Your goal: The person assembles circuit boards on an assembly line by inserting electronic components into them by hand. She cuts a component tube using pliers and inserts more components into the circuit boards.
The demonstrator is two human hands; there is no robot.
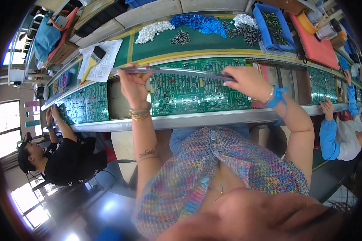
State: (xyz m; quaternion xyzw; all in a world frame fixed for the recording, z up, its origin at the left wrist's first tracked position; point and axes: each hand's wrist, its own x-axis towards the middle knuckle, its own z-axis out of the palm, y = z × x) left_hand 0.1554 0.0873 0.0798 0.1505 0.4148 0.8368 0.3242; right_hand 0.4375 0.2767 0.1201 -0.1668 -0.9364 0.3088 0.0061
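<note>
A long, thin, clear plastic component tube [183,72] stretches between my two hands, with dark stretches near both ends. My left hand [133,82] grips its left end, fingers closed around it. My right hand [249,82], with a blue ribbon at the wrist, pinches the other end, palm down. Just below the tube lies a large green circuit board [197,94] carrying many small components. The tube hangs over the board's far part and hides a strip of it. What the dark parts of the tube are is too small to tell.
Past the rail, a green shelf [157,50] carries white parts [153,32], blue parts [203,24], dark parts [247,35] and a blue bin [274,26]. A brush [93,60] rests on paper at left. Co-workers sit at both sides, near more boards [84,104]. A metal rail [189,120] runs along the front.
</note>
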